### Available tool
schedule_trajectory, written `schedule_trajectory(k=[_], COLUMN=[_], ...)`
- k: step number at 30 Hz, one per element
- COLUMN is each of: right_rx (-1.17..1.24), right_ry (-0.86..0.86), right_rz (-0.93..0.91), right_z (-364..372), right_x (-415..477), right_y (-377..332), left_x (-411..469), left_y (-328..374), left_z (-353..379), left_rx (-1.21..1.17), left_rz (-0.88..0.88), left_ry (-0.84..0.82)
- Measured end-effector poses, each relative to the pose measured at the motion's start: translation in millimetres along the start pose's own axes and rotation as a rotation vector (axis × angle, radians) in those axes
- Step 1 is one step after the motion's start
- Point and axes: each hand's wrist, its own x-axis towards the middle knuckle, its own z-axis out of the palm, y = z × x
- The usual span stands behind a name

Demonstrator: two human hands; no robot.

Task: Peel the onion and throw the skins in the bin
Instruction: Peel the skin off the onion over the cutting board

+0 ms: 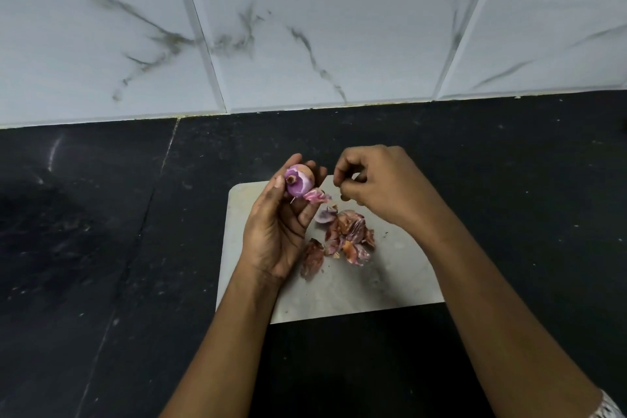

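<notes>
Purple onion (298, 181) held in left hand (278, 231) above skins (349, 236) on board (356, 292).

Single view for me: head camera, wide-angle, facing forward and down. Close in: forearms (509, 316) enter from bottom edge, left hand (276, 227) with onion (298, 181) and right hand (383, 187) sit near frame centre above cutting board (373, 285). Black counter (101, 248) fills lower half, tiled wall (305, 27) upper half, seam line slightly bowed.

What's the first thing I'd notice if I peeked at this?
The purple onion, partly peeled, held up in the left hand above the grey board. Next, the pile of reddish skins lying on the board, just right of that hand.
</notes>
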Motion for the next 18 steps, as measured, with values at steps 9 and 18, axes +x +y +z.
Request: schedule_trajectory(k=[9, 18], right_rx=[0.364, 0.494], right_ry=[-0.087, -0.136], right_rz=[0.094, 0.170], right_z=[9, 20], right_x=[-1, 2], right_y=[-7, 1], left_x=[4, 3], left_y=[-3, 0], left_z=[-7, -3], left_rx=[0.060, -0.005], left_rz=[0.081, 0.022], left_ry=[-0.013, 0.127])
